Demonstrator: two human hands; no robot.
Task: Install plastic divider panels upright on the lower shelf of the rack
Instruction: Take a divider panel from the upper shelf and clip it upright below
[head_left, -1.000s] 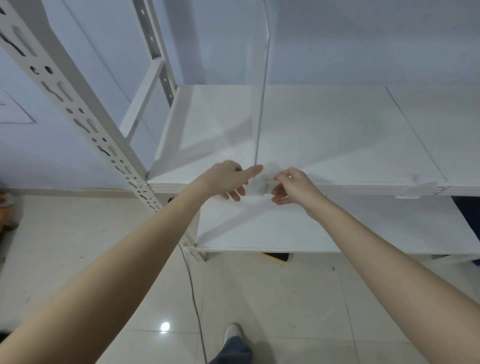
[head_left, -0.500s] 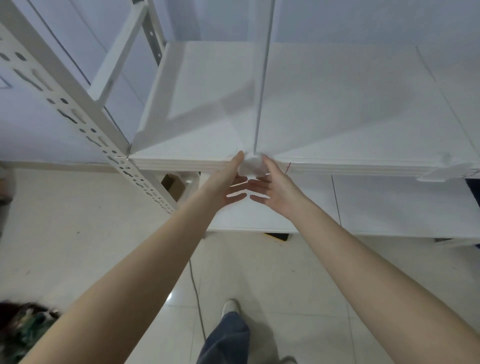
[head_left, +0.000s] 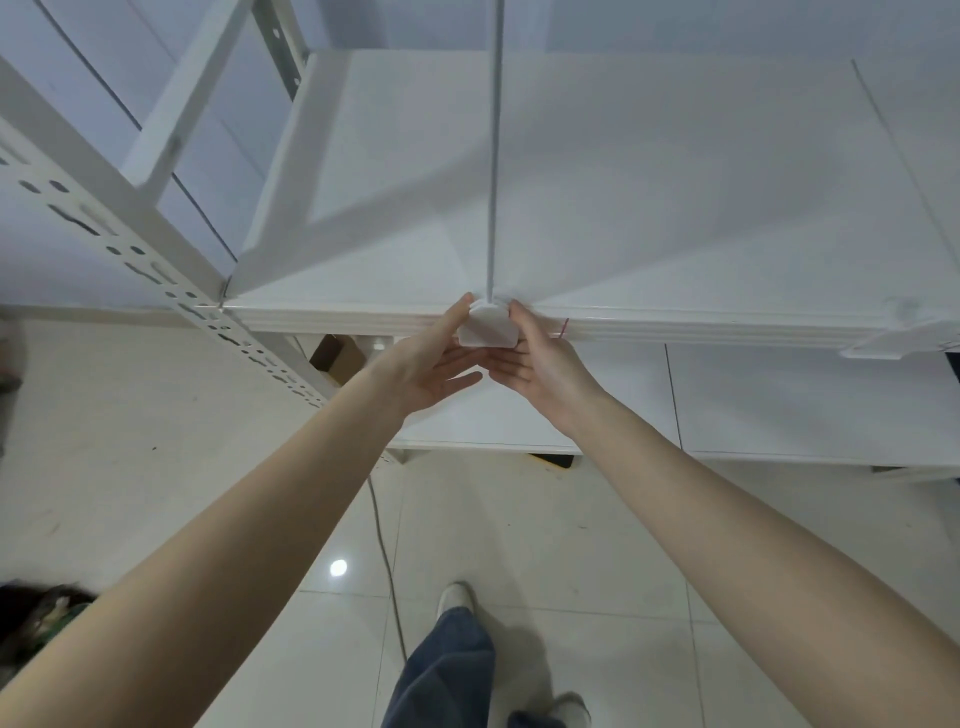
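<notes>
A clear plastic divider panel (head_left: 494, 156) stands upright on the white shelf (head_left: 675, 208), seen edge-on. At its foot a white plastic clip (head_left: 488, 328) sits over the shelf's front lip. My left hand (head_left: 434, 358) presses the clip's left side with the thumb, fingers spread beneath. On the clip's right side my right hand (head_left: 540, 358) does the same, so the clip is pinched between both thumbs.
A perforated white upright (head_left: 156, 270) rises at the left. A second clip (head_left: 893, 332) sits on the shelf lip at the far right. A lower shelf (head_left: 779, 405), a cardboard box (head_left: 337, 356), a floor cable (head_left: 387, 561) and my legs lie below.
My view has come closer to the shelf edge. Both hands have shifted from fingertip pinching to cupping the clip from each side, thumbs on top.
</notes>
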